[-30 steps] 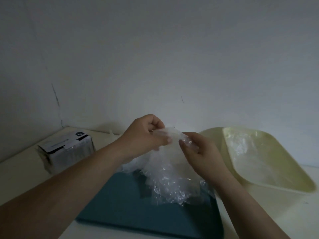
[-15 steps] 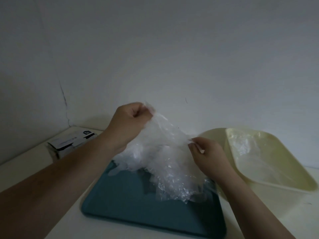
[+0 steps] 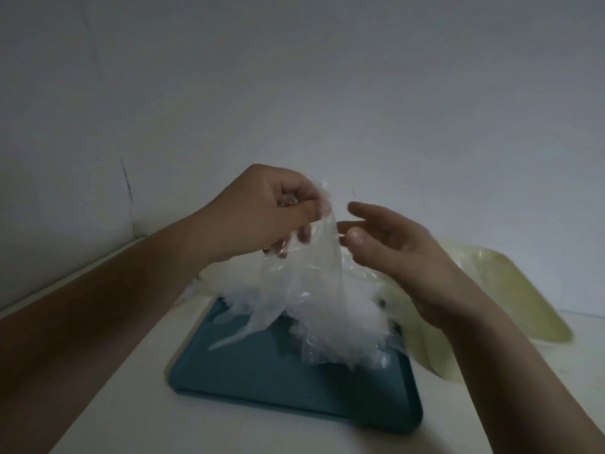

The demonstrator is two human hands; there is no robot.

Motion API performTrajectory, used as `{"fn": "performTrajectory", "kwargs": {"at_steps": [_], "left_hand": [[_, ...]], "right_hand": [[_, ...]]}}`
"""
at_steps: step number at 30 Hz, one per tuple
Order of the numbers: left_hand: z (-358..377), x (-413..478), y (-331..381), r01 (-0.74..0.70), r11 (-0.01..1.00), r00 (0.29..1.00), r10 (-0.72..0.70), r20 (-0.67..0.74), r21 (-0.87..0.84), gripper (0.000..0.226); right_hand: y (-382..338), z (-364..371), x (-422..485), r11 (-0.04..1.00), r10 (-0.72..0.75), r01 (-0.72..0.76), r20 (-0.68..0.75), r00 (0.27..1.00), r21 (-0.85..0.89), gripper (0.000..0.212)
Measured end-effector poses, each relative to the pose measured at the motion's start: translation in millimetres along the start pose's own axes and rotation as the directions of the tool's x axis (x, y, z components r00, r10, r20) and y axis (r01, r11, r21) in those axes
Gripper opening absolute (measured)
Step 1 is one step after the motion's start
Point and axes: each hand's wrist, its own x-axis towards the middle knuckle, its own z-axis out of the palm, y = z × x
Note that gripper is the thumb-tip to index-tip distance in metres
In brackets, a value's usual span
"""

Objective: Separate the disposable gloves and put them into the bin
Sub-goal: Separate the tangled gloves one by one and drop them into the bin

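A bunch of clear disposable gloves [image 3: 314, 290] hangs from my left hand [image 3: 265, 214], which pinches its top high above the teal tray [image 3: 262, 371]. The lower glove ends trail down to the tray. My right hand [image 3: 389, 244] is just right of the bunch with fingers spread and relaxed, holding nothing; its fingertips are close to the plastic. The pale yellow bin [image 3: 510, 290] sits to the right, partly hidden behind my right forearm, with clear plastic visible inside near its rim.
The tray lies on a white table [image 3: 137, 404] set in a wall corner. The wall stands close behind the hands. The bin is right next to the tray's right side.
My left hand has lifted the bunch higher. My right hand let go of the plastic and opened. The small box at the left is now out of sight behind my left arm.
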Motion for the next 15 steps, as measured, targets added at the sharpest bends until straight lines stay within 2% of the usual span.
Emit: {"fn": "performTrajectory", "kwargs": {"at_steps": [1,3,5,7,11,14,15], "left_hand": [[5.1,1.2,5.1,-0.007,1.000,0.999,0.008,0.053,-0.012,0.007],[19.2,2.3,9.5,-0.030,0.999,0.993,0.032,0.115,-0.018,0.006],[33.5,1.6,7.5,-0.044,0.999,0.992,0.047,0.120,-0.027,0.005],[41.9,2.5,0.9,-0.032,0.999,0.994,0.036,0.106,-0.040,0.005],[38.5,4.4,-23.6,0.050,0.999,0.997,-0.051,0.054,0.020,0.012],[37.5,3.8,-44.9,0.105,0.994,0.994,-0.105,0.015,0.025,0.014],[41.0,2.3,-48.6,0.114,0.993,0.993,-0.115,0.041,0.019,0.014]], "right_hand": [[-6.2,4.1,-1.1,1.000,0.006,-0.006,0.081,0.997,-0.006,0.078],[-13.6,11.6,-4.6,0.999,-0.008,0.013,0.144,0.989,-0.034,0.052],[-11.0,13.4,-8.2,0.996,-0.003,0.009,0.068,0.998,-0.084,0.031],[2.7,6.2,-13.2,0.997,0.066,-0.067,-0.025,0.998,-0.049,0.018],[29.8,-18.7,-22.9,0.972,0.233,-0.236,-0.100,0.967,-0.019,0.018],[42.3,-24.8,-23.9,0.951,0.309,-0.310,-0.062,0.949,-0.012,0.015],[44.5,-22.9,-23.4,0.944,0.330,-0.330,-0.027,0.943,0.003,0.022]]}}
